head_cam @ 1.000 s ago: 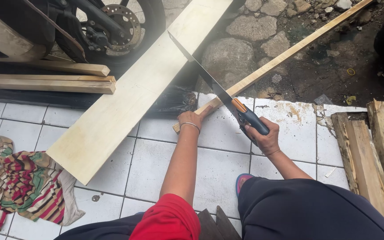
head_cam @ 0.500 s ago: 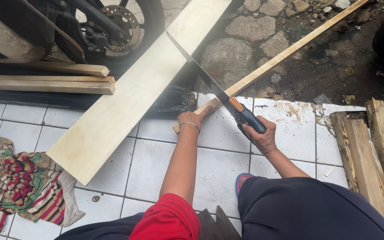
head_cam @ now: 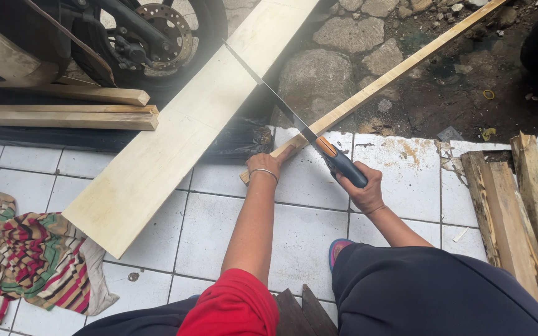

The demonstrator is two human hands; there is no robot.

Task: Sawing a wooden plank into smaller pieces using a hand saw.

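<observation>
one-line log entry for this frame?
left hand: pins batten | right hand: grips saw | blade: on batten | plank: beside

Left of the thin batten point(head_cam: 381, 79), the wide plank point(head_cam: 182, 134) blocks the tiles, with a motorbike wheel point(head_cam: 163, 37) behind it. Right of the batten, bare tile point(head_cam: 406, 180) runs to stacked timber point(head_cam: 512, 211).

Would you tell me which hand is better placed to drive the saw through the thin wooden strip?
The right hand: it already grips the saw by its handle, blade laid across the wooden strip. The left hand presses the strip's near end onto the tiled floor, so it looks better kept steadying.
</observation>
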